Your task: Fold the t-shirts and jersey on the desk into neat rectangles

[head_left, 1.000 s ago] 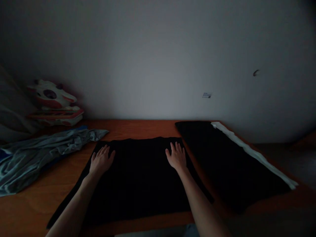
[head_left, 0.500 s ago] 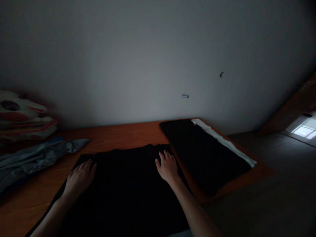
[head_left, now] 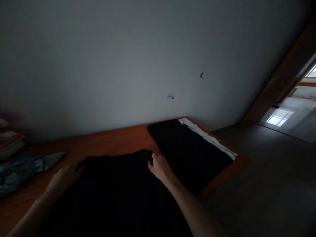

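Observation:
A large piece of black cloth (head_left: pixel 116 191), perhaps a garment, spreads over the wooden table in front of me. My left hand (head_left: pixel 66 174) is closed on its far left corner, thumb towards the cloth. At the far right corner, my right hand (head_left: pixel 159 166) pinches the edge between thumb and fingers. The cloth is too dark to show its seams or folds. To the right of it lies a second, flat black cloth (head_left: pixel 182 148) with a white strip (head_left: pixel 207 136) along its right side.
The wooden tabletop (head_left: pixel 118 138) meets a grey wall (head_left: pixel 111 65) at the back. On the left are a crumpled grey garment (head_left: pixel 46 161) and a red-and-white stack (head_left: pixel 11 143). Beyond the table's right end is the floor (head_left: pixel 237 184), with a doorway farther off.
Both hands lay flat on the black cloth before; now they grip its far corners, and its far edge looks smoother. My view has turned to the right.

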The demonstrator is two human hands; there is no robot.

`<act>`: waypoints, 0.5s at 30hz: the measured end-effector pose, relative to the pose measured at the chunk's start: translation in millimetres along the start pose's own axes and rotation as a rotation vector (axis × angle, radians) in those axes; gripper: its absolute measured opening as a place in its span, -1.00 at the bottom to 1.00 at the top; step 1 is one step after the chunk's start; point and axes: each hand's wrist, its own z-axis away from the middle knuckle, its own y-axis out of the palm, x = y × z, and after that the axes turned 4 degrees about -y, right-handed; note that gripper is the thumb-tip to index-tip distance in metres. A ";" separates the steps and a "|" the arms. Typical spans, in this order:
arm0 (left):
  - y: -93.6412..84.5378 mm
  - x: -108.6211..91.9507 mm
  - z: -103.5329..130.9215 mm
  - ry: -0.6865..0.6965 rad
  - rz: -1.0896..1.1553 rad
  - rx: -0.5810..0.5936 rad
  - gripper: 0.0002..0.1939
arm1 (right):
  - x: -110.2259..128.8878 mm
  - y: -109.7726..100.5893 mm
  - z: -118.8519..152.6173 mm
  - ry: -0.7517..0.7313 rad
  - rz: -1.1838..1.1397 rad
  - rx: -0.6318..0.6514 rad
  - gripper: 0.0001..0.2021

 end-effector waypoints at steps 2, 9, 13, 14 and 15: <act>-14.9 -21.8 2.3 -0.009 0.090 0.036 -0.71 | -6.7 -12.2 21.7 -0.039 -0.055 -0.103 -0.85; -82.1 -184.9 -11.3 0.069 0.521 0.110 -0.60 | -42.4 -85.1 91.4 -0.086 -0.065 -0.503 -0.91; -97.1 -318.6 -48.2 0.320 0.687 0.005 -0.61 | -76.3 -149.8 81.1 0.120 0.159 -0.510 -0.89; -97.2 -352.8 -55.6 0.367 0.717 -0.014 -0.63 | -87.4 -165.4 73.7 0.209 0.229 -0.472 -0.87; -95.9 -385.3 -60.4 0.408 0.768 -0.023 -0.62 | -99.4 -179.4 65.7 0.306 0.294 -0.416 -0.86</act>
